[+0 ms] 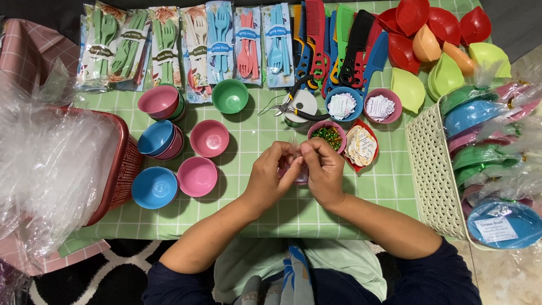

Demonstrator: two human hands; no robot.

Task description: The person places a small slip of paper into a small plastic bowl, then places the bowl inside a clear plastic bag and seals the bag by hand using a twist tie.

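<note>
Pinching a small clear packet point(298, 169), both hands' grip closed, left hand point(270, 178), right hand point(324, 169)

The one camera sat on my head and looked almost straight down at the green checked cloth point(271, 212), close enough that my forearms filled the lower frame. My left hand point(270, 172) and right hand point(323, 169) met near centre; the cream basket point(432, 175) crossed the right edge.

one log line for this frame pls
left hand + right hand: pinching small clear wrapped item | over green checked cloth | pink bowl left
</note>
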